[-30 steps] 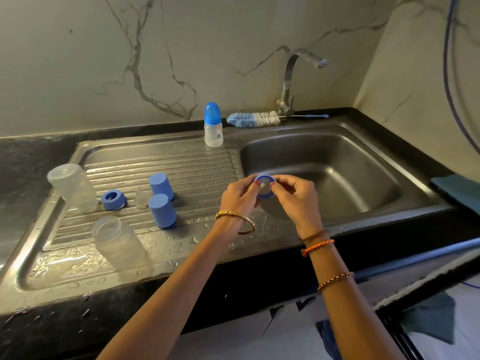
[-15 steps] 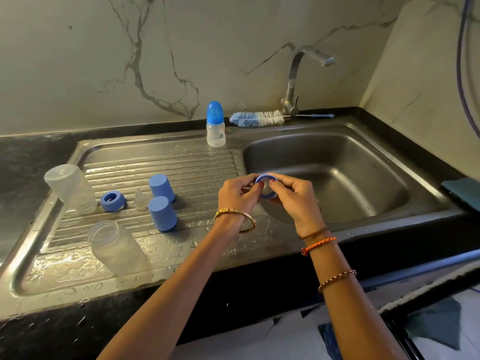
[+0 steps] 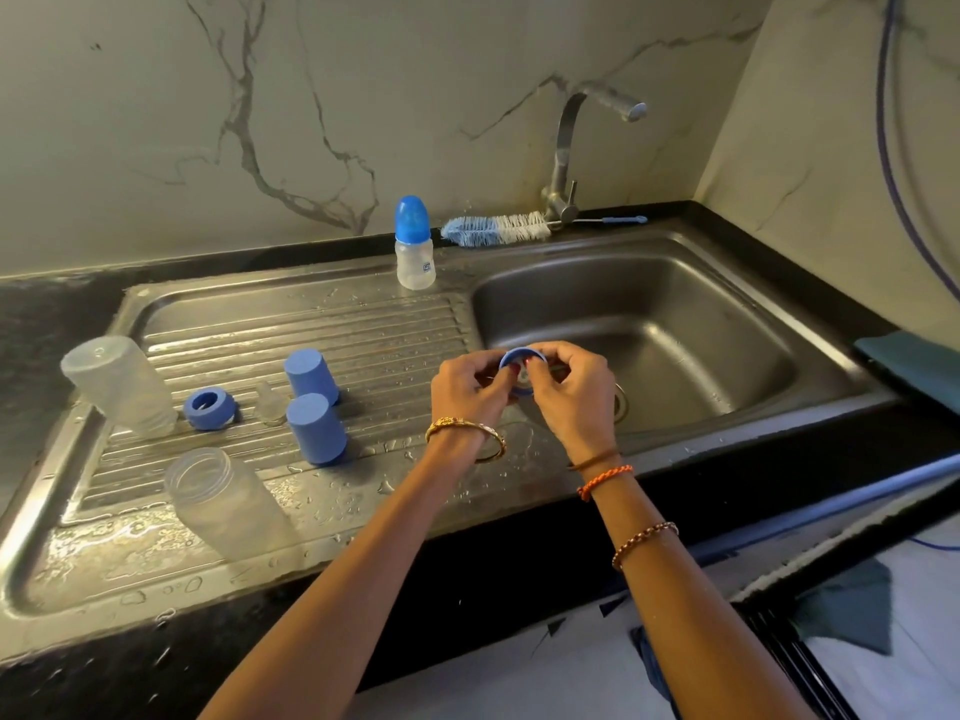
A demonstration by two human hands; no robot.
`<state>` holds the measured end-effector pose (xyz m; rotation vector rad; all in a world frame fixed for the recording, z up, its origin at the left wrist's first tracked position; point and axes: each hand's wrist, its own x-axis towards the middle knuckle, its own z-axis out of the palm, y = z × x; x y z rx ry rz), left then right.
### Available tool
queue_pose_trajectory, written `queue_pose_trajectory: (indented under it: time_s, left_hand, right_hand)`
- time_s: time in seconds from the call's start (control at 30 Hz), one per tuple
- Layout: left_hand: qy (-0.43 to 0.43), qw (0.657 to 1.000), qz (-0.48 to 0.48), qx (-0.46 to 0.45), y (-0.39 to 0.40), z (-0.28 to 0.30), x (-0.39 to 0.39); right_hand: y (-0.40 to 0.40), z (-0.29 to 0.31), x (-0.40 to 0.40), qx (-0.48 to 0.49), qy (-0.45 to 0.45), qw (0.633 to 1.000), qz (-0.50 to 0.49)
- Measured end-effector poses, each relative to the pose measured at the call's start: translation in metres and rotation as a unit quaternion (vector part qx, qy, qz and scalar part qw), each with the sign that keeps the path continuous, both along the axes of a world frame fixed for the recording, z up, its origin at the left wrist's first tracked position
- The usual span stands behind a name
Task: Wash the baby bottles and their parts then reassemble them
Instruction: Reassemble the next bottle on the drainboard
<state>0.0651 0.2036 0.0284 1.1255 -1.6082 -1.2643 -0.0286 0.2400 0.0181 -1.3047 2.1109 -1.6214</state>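
Both hands working a blue collar ring (image 3: pixel 521 367) over the sink basin (image 3: pixel 675 330), prob. seating the teat.

Left hand (image 3: pixel 475 392) and right hand (image 3: pixel 574 394) each have fingers (image 3: pixel 551 356) curled and pinching the ring's rim from opp. sides; the teat inside is mostly hidden, so can't tell if it's seated. Risk: parts look wet, so the ring could slip and drop into the basin; a teat pulled through crooked would prob. leak later. On the drainboard (image 3: pixel 311 330): two blue caps (image 3: pixel 316 428), a second ring (image 3: pixel 209 407), a clear teat (image 3: pixel 270 405), two open bottles (image 3: pixel 223 498), one inverted (image 3: pixel 119 384). Assembled small bottle (image 3: pixel 414 246) at the back, brush (image 3: pixel 496 230) by the tap (image 3: pixel 571 163). Nothing blocks reach to the bottles, well apart to the left.
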Motion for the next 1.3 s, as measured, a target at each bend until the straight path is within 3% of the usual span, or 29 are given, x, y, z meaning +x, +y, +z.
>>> queue_pose_trajectory:
  time_s: [0.23,0.37,0.53,0.6,0.67,0.73,0.8,0.97,1.2,1.3]
  left_hand:
    - [0.010,0.999,0.001,0.037,0.003,0.007,0.006]
    - [-0.007,1.000,0.008,0.018,0.002,0.009,0.011]
    - [-0.004,1.000,0.012,0.015,0.010,0.008,0.010]
    - [0.001,1.000,0.015,0.024,0.013,0.008,0.011]
    - [0.021,0.998,0.011,0.061,0.012,0.011,0.014]
    - [0.064,0.990,0.007,0.127,0.011,0.018,0.018]
    - [0.100,0.981,0.002,0.165,0.009,0.024,0.022]
    - [0.111,0.978,-0.024,0.174,0.008,0.027,0.028]
    - [0.126,0.968,-0.034,0.213,0.010,0.025,0.027]
    - [0.145,0.961,-0.023,0.234,0.009,0.023,0.027]
  right_hand:
    - [0.010,0.004,-0.007,0.015,-0.127,0.987,0.095]
    - [0.019,0.011,-0.007,0.045,-0.239,0.955,0.167]
    - [0.023,0.008,0.004,0.004,-0.116,0.990,0.075]
    - [0.023,0.005,0.005,0.002,-0.141,0.986,0.088]
    - [0.025,0.006,0.001,0.020,-0.254,0.955,0.150]
    - [0.024,0.007,-0.006,0.030,-0.388,0.900,0.198]
    - [0.024,0.005,-0.011,0.044,-0.429,0.880,0.200]
    - [0.025,0.001,-0.008,0.093,-0.285,0.932,0.206]
    - [0.018,-0.011,-0.001,-0.013,-0.097,0.983,0.155]
    - [0.014,-0.014,0.001,-0.026,-0.084,0.987,0.136]
